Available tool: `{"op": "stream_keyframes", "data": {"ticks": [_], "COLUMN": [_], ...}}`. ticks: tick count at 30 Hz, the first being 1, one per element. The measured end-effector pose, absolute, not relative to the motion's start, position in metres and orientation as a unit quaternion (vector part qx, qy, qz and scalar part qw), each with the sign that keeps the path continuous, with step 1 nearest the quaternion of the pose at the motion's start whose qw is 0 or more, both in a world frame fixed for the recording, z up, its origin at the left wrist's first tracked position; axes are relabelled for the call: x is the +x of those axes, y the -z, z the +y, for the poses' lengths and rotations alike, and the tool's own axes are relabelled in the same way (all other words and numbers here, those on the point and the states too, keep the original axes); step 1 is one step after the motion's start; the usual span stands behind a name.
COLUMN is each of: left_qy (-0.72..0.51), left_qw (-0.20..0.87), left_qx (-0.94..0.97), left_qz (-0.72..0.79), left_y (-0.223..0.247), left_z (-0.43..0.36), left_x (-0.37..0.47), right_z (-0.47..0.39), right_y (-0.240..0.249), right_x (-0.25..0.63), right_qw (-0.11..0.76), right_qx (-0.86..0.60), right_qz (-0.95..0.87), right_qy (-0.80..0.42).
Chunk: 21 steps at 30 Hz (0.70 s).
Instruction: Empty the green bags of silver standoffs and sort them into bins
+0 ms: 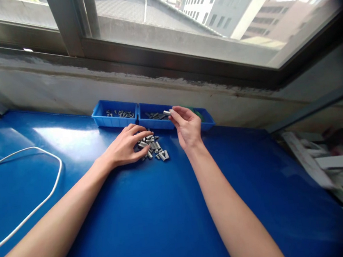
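Clearly, metal pieces lie in a loose heap [154, 146] on the counter [156, 212], with one such piece [167, 113] up in the right hand [188, 127].
Behind the heap and to its left, the left blue bin [111, 121] holds small, scattered metal fittings; directly behind the heap, the middle blue bin [155, 123] holds longer grey pieces; behind it to the right, the right blue bin [208, 124], partly covered by the right hand, has something green [201, 114] in it, too hidden to identify. The left hand [127, 146] reaches over the heap's left side, thumb and fingers wide apart. Right of the heap and raised, the right fingers pinch the single piece.
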<state>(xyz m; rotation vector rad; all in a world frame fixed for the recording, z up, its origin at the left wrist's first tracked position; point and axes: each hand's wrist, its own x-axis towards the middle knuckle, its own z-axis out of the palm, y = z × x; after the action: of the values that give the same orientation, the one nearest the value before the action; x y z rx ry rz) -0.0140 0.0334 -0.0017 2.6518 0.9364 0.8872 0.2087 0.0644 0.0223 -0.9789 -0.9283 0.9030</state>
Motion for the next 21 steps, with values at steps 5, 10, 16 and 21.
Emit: {"op": "stream_keyframes", "data": {"ticks": [5, 10, 16, 21], "left_qy": [-0.306, -0.315, -0.328, -0.33], "left_qw": [0.103, 0.102, 0.089, 0.057], "left_qx": [0.892, 0.89, 0.878, 0.873], "left_qz": [0.317, 0.315, 0.339, 0.355], "left_y": [0.003, 0.003, 0.001, 0.002], "left_z": [0.034, 0.034, 0.033, 0.033], "left_x": [-0.014, -0.015, -0.012, -0.01], "right_z": [0.082, 0.066, 0.042, 0.043], "right_y": [-0.036, -0.069, -0.098, -0.083], "right_x": [0.201, 0.202, 0.205, 0.193], "right_qw": [0.616, 0.441, 0.041, -0.09], "right_qx": [-0.527, -0.587, -0.653, -0.629], "right_qz": [-0.546, -0.67, -0.747, -0.755], "right_qy": [-0.212, -0.107, -0.117, -0.164]}}
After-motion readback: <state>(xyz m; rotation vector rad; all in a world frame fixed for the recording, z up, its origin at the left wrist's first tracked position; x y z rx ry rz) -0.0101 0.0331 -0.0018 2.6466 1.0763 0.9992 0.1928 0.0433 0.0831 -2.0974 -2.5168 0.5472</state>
